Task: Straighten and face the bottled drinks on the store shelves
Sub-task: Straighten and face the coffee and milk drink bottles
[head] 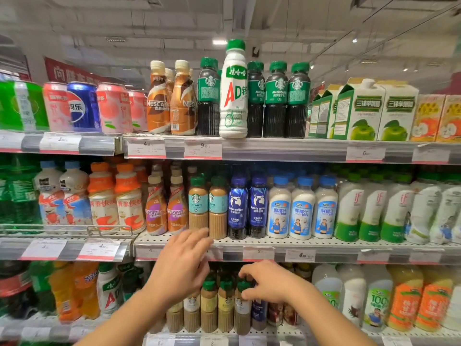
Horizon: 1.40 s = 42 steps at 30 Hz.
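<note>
On the bottom shelf stands a row of green-capped Starbucks coffee bottles (pixel 225 305). My right hand (pixel 268 283) pinches the green cap of the rightmost one (pixel 243 308). My left hand (pixel 184 263) is raised in front of the middle shelf's edge, fingers spread and straight, its fingertips just below two Starbucks flat white bottles (pixel 208 208). A tall white AD calcium milk bottle (pixel 233 91) stands among dark Starbucks Americano bottles (pixel 277 98) on the top shelf.
The middle shelf (pixel 311 244) also holds Nescafe bottles (pixel 166 208), blue Luckin coffee bottles (pixel 248 208) and coconut juice bottles (pixel 301 208). Cans (pixel 82 106) and juice cartons (pixel 374 111) flank the top shelf. Orange soda bottles (pixel 72 293) stand at the lower left.
</note>
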Each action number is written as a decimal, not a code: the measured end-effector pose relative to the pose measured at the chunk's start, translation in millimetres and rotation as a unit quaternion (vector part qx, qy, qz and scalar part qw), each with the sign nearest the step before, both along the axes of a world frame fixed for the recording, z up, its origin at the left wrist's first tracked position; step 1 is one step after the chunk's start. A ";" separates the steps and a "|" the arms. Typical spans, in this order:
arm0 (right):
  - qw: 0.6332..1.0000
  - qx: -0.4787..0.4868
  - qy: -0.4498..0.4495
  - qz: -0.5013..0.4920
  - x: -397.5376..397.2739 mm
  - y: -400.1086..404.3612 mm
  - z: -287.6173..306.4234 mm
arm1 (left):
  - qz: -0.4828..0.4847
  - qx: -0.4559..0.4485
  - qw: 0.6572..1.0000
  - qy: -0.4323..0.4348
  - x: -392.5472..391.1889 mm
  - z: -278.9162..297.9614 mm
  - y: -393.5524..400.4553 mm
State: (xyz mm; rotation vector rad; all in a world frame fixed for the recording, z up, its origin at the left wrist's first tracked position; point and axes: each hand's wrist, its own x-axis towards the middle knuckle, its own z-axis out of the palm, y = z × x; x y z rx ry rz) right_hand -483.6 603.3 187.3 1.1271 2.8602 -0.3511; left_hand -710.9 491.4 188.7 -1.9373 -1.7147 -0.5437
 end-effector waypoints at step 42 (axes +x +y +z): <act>0.861 0.296 0.401 -0.100 -82.1 4.5 385.9 | 0.081 0.102 0.990 0.057 -35.9 128.3 38.0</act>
